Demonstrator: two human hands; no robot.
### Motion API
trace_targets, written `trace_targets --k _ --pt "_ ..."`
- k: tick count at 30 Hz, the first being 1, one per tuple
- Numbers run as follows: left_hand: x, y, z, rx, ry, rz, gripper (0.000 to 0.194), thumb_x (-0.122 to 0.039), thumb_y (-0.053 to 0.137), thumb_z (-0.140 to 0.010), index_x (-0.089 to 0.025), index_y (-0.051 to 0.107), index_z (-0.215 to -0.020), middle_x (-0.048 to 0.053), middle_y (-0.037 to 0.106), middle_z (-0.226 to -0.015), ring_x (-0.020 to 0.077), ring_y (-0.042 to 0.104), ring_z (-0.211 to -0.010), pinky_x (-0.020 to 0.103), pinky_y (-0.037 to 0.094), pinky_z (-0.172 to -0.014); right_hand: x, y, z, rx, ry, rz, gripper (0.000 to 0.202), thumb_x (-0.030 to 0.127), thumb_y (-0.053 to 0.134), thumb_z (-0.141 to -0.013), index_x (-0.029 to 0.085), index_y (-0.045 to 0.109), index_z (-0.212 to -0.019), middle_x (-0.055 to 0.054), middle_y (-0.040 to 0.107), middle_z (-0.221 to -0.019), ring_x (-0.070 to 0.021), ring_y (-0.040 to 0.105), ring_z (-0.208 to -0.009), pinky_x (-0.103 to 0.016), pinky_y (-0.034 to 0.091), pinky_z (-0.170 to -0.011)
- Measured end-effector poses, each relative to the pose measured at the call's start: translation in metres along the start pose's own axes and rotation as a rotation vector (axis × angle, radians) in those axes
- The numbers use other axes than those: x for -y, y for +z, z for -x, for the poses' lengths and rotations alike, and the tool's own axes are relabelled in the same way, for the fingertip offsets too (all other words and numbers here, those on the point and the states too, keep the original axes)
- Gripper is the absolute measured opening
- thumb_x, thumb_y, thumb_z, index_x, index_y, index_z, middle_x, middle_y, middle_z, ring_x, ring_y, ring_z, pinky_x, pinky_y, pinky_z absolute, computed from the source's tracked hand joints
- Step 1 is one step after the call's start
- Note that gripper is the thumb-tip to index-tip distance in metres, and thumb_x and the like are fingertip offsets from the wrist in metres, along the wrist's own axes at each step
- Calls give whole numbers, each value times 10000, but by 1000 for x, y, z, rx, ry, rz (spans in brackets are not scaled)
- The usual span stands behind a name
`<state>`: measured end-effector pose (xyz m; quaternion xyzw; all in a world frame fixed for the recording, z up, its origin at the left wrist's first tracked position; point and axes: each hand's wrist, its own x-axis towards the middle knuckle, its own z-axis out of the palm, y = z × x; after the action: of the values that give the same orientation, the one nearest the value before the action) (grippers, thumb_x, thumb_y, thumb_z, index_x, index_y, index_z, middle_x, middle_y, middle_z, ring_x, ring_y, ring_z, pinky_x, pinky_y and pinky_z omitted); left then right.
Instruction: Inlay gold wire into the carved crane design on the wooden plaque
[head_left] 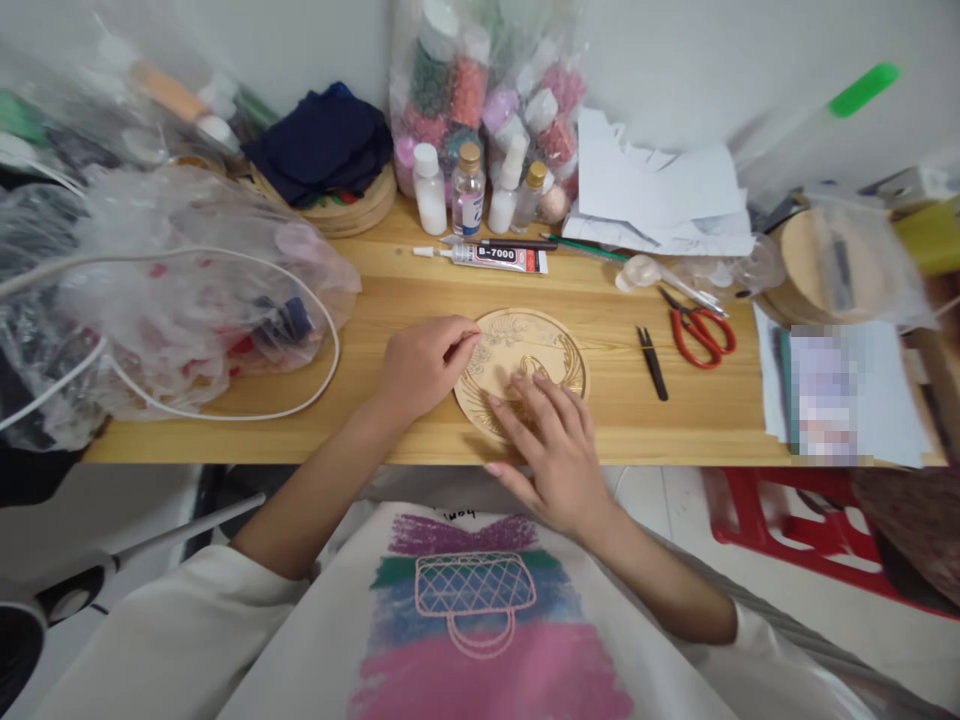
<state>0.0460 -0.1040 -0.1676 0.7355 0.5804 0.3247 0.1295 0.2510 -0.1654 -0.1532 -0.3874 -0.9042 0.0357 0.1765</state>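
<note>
A pale round disc (pixel 491 368) with a raised rim lies on the wooden table, near its front edge. Raised gold lines curve along its sides and centre, and a grey floral outline shows at its upper left. My left hand (pixel 427 368) is closed at the disc's left edge, thumb and fingers pinched together; whatever is between them is hidden or too small to name. Fingers spread, my right hand (pixel 559 440) rests over the lower right of the disc and covers part of the design.
Black tweezers (pixel 652 363) and red-handled scissors (pixel 697 332) lie to the right. Behind the disc are a B-7000 glue tube (pixel 499 257) and several small bottles (pixel 468 190). A white cable (pixel 330 330) loops over plastic bags (pixel 187 290) at left. White papers (pixel 660 195) sit at the back.
</note>
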Motion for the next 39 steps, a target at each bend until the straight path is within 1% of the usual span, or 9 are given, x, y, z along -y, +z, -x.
trace_targets --k 3,6,12,16,21,24,28,33,39 --pt "0 0 0 1 -3 5 150 -251 543 -921 -217 688 -906 1 736 -803 133 654 -690 243 505 -673 -3 2 6 -58 44 -8 472 466 405 -973 172 625 -1269 -146 541 -1386 -294 402 -1317 -468 348 -1074" --pt "0 0 0 -3 -5 19 145 -247 548 -920 -211 686 -894 0 734 -801 130 652 -686 239 498 -666 -4 4 11 -18 46 12 448 450 423 -968 196 616 -1282 -137 530 -1396 -299 396 -1331 -476 351 -1071" --pt "1 0 1 -3 -20 21 144 -255 548 -916 -217 687 -914 0 734 -801 124 642 -674 231 492 -649 -6 7 21 -63 137 20 600 449 428 -961 248 331 -1517 -133 474 -1453 -314 387 -1343 -495 354 -1065" --pt "3 1 1 -11 -4 25 145 -253 548 -910 -219 689 -903 2 736 -796 126 643 -670 232 493 -642 -11 5 23 -55 172 22 570 423 448 -960 294 348 -1506 -126 482 -1440 -322 401 -1328 -517 365 -1048" --pt "4 3 2 -35 8 29 144 -247 545 -911 -223 687 -925 6 745 -828 126 652 -676 230 499 -636 -24 2 10 -26 162 -19 691 503 405 -964 198 217 -1555 -146 477 -1468 -310 396 -1356 -496 360 -1081" --pt "4 2 3 -43 19 32 146 -246 540 -917 -222 683 -929 1 745 -826 121 654 -665 227 505 -640 -31 1 0 48 135 1 720 574 345 -962 138 283 -1531 -135 480 -1488 -309 343 -1413 -503 305 -1129" --pt "3 1 2 -46 26 28 136 -244 550 -915 -225 685 -920 -4 744 -813 124 657 -662 232 510 -653 -35 -1 -5 144 79 16 715 621 278 -959 146 410 -1476 -85 461 -1517 -310 306 -1446 -516 264 -1158" --pt "2 0 3 -40 13 21 143 -247 543 -917 -224 683 -933 -3 744 -820 127 661 -679 231 507 -656 -35 -2 -5 143 75 21 705 609 287 -963 135 430 -1465 -83 460 -1517 -308 327 -1434 -497 262 -1164" --pt "4 2 4 -36 7 23 152 -256 540 -918 -217 686 -933 -7 736 -807 120 650 -662 225 507 -660 -32 -1 1 105 27 48 561 578 355 -961 294 488 -1427 -101 413 -1531 -333 311 -1430 -535 290 -1123"
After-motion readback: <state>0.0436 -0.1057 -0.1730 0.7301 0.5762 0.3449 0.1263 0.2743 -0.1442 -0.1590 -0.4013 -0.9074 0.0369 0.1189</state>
